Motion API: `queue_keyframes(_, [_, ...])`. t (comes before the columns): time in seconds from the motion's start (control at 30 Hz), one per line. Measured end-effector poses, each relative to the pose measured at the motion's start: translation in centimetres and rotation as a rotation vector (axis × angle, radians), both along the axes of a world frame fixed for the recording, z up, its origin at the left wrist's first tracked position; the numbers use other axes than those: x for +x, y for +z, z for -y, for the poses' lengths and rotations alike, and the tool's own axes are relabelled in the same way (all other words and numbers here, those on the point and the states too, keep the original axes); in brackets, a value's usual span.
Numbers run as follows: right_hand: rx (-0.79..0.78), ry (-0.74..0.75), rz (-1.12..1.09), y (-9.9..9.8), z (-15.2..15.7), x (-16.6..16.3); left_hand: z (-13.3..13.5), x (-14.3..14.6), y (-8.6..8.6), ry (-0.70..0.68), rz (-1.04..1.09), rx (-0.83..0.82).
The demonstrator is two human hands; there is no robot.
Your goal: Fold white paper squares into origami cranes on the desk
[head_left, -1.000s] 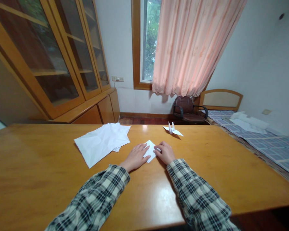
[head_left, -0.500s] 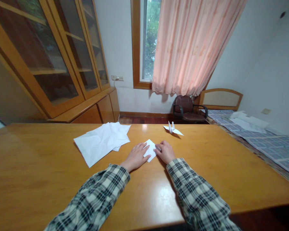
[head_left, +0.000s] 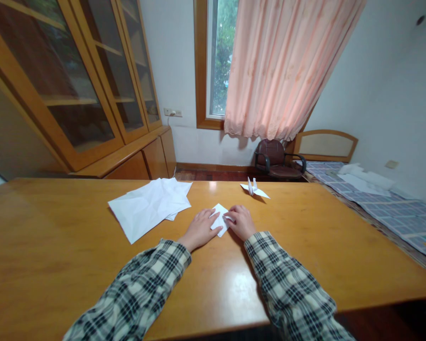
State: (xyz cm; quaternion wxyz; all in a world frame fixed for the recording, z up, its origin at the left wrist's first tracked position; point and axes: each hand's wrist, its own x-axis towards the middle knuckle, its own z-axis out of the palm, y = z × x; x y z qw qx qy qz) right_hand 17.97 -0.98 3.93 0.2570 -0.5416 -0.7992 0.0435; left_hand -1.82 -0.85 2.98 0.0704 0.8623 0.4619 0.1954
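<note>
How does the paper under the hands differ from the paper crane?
The folded paper lies flat, roughly diamond-shaped; the paper crane stands up in relief, wings spread.
The left hand and right hand touch the folded paper; neither touches the paper crane.
The folded paper is nearer the person; the paper crane sits near the far edge of the table.
Both are white and on the table.

left hand [head_left: 201, 227] — palm down, splayed | right hand [head_left: 242, 222] — curled | sleeved forearms [head_left: 135, 279] angled inward
</note>
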Motion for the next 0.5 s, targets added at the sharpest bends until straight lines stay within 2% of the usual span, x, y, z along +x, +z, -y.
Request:
queue_keyframes(0.1, [-0.037, 0.077, -0.020, -0.5, -0.2, -0.1, -0.2, -0.1, 0.0, -0.022, 0.068, 0.005])
queue_keyframes(0.2, [-0.080, 0.086, -0.055, -0.9, -0.3, -0.1, -1.0, -0.3, 0.0, -0.032, 0.199, 0.006])
queue_keyframes(0.3, [-0.099, 0.079, -0.080, -1.0, -0.4, 0.0, -1.9, -1.0, -0.1, 0.036, 0.340, 0.027])
queue_keyframes(0.5, [-0.128, 0.070, -0.113, -1.0, -0.4, 0.0, -2.3, -2.7, 0.6, 0.231, 0.225, 0.093])
